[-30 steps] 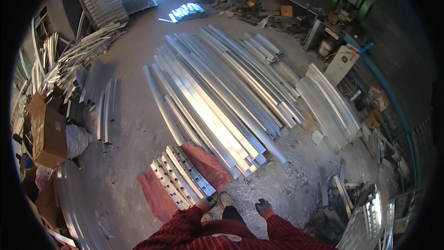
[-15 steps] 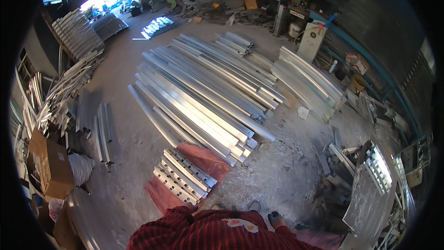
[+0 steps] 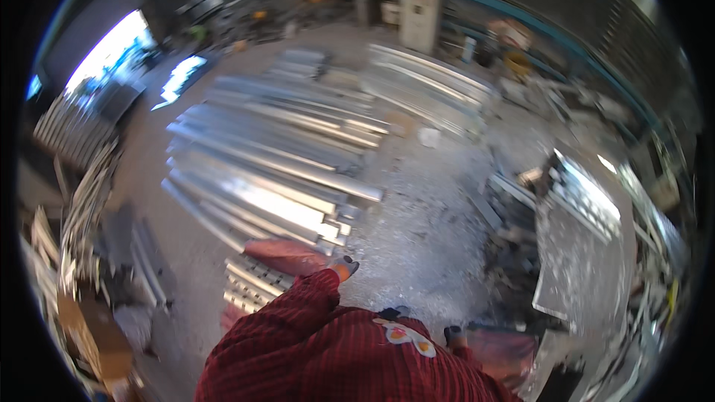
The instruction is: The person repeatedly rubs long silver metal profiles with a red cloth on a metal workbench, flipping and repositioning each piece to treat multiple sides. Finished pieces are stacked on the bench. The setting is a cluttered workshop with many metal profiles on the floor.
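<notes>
My left hand reaches forward from a red checked sleeve, over the floor just right of a red sheet. It looks gloved, with dark fingertips. Motion blur hides how its fingers are set, and I make out nothing held in it. Below and left of that hand, several notched metal bars lie side by side, partly covered by my sleeve. My right hand, also dark at the fingers, hangs low by my body near another reddish sheet. Its fingers are too small and blurred to read.
Long silvery metal profiles spread across the floor ahead. More profiles lie farther right. A leaning sheet-metal panel and scrap stand at right. A cardboard box and stacked strips line the left. A pale cabinet stands at the back.
My view has turned to the right, so the floor profiles sit farther left. My left hand has lifted away from the notched bars and swung forward and right. My right hand stays low.
</notes>
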A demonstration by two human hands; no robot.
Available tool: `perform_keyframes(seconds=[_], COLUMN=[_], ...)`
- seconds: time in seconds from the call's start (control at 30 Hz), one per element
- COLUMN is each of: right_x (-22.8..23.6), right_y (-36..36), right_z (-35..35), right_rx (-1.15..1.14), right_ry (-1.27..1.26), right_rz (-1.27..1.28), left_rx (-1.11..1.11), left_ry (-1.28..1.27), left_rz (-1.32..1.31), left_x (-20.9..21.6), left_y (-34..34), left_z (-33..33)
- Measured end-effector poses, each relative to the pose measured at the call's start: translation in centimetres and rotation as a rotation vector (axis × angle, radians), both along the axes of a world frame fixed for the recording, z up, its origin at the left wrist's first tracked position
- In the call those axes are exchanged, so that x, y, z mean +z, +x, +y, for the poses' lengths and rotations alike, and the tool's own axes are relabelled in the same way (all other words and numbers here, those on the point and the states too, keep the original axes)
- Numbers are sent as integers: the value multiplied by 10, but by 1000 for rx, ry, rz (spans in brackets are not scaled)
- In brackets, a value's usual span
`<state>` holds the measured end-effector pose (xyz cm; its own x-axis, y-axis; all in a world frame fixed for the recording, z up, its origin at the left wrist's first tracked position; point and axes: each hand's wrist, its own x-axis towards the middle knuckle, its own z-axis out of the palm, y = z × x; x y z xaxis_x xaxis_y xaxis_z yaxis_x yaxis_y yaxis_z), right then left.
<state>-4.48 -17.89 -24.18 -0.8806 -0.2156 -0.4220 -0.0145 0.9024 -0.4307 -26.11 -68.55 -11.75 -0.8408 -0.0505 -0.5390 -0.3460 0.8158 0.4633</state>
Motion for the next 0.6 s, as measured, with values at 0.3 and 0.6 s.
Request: perform_keyframes(seconds=[0.3, 0.6], right_x=[98, 99], right_y=[-105, -164], right_z=[44, 22], right_rx=[-921, -975], right_ry=[-344, -523], right_rz=[62, -252], left_rx=[-365, -716], left_ry=[189, -47], left_rz=[-52, -88], left_x=[-32, -74], left_y=[-60, -212], left_z=[147, 201])
